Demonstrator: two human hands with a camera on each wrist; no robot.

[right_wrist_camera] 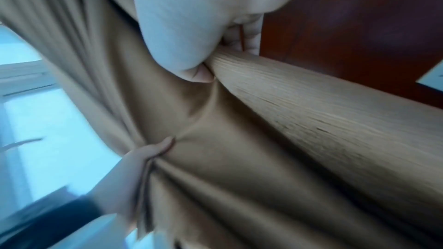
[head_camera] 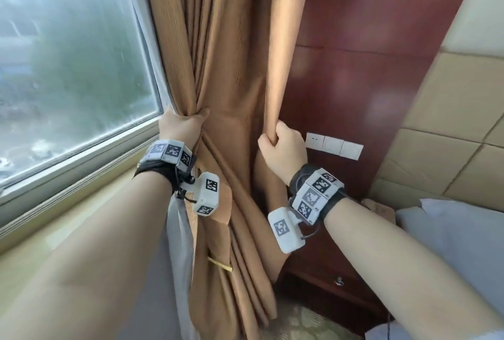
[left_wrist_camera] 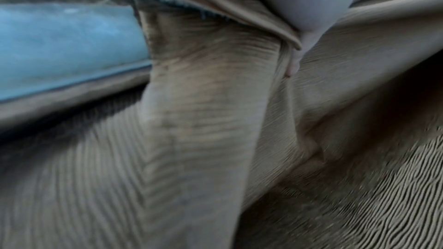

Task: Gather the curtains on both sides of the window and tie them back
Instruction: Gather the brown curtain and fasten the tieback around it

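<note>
A tan ribbed curtain (head_camera: 231, 67) hangs at the right side of the window (head_camera: 68, 61). My left hand (head_camera: 181, 124) grips a bunch of its folds near the window frame. My right hand (head_camera: 281, 146) is curled round the curtain's right edge fold, a hand's width away. In the right wrist view the thumb (right_wrist_camera: 189, 63) presses the rolled fold (right_wrist_camera: 311, 105), and the left hand (right_wrist_camera: 134, 166) clutches gathered pleats. The left wrist view is filled with blurred curtain cloth (left_wrist_camera: 203, 120). A yellow strip (head_camera: 219, 264), perhaps a tie-back, shows low among the folds. A pale lining (head_camera: 177, 244) hangs below my left wrist.
A dark red wooden panel (head_camera: 368, 53) stands behind the curtain, with white wall switches (head_camera: 334, 145). The window sill (head_camera: 68, 189) runs along the left. A padded beige headboard (head_camera: 450, 135) and white bedding (head_camera: 458, 236) lie at the right. Patterned carpet (head_camera: 305, 323) is below.
</note>
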